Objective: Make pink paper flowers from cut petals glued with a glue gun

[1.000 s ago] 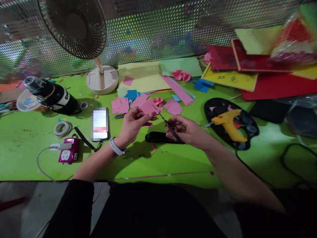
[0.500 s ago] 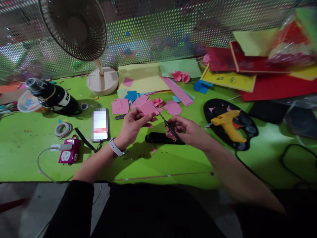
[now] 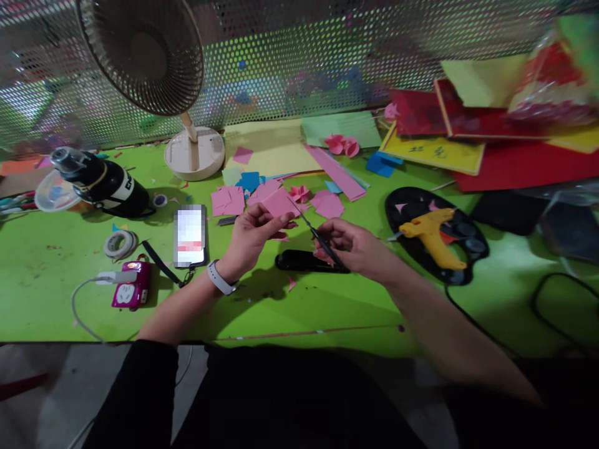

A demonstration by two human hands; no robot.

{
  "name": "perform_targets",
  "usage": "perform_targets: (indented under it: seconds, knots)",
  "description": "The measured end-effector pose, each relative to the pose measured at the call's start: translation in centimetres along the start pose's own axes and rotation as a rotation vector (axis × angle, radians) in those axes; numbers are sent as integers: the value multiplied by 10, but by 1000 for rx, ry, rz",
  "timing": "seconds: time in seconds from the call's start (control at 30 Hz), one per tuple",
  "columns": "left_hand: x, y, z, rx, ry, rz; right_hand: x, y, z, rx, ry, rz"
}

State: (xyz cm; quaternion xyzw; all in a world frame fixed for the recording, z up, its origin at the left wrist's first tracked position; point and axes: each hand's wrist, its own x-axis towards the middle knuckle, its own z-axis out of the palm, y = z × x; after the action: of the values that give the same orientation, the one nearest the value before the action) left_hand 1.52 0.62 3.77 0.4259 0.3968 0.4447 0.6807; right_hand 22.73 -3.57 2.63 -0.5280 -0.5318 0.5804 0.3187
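My left hand (image 3: 250, 237) pinches a pink paper square (image 3: 279, 203) and holds it up above the green table (image 3: 56, 293). My right hand (image 3: 349, 244) is closed around black scissors (image 3: 316, 236), whose thin blades point up and left to the paper's right edge. A long black case (image 3: 299, 260) lies on the table just under both hands. Several more pink paper squares (image 3: 227, 200) and a folded pink paper flower (image 3: 300, 192) lie right behind the hands.
A phone (image 3: 189, 236) lies left of my left hand, with tape rolls (image 3: 119, 243), a magenta plug (image 3: 131, 292) and a black bottle (image 3: 100, 182) further left. A fan (image 3: 161, 75) stands at the back. A yellow glue gun (image 3: 433, 234) rests on a black tray at right; coloured card is stacked behind.
Almost nothing has moved. Both hands keep the paper and scissors in the same place; the view shifted very slightly.
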Motion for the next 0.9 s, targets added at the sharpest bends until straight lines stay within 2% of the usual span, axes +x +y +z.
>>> perform_targets:
  seconds: [0.67,0.9]
  knots:
    - [0,0,0,17,1,-3,0,3,-1,14,-22,11]
    - [1,-1,-1,14,-6,2,1,2,1,36,28,4]
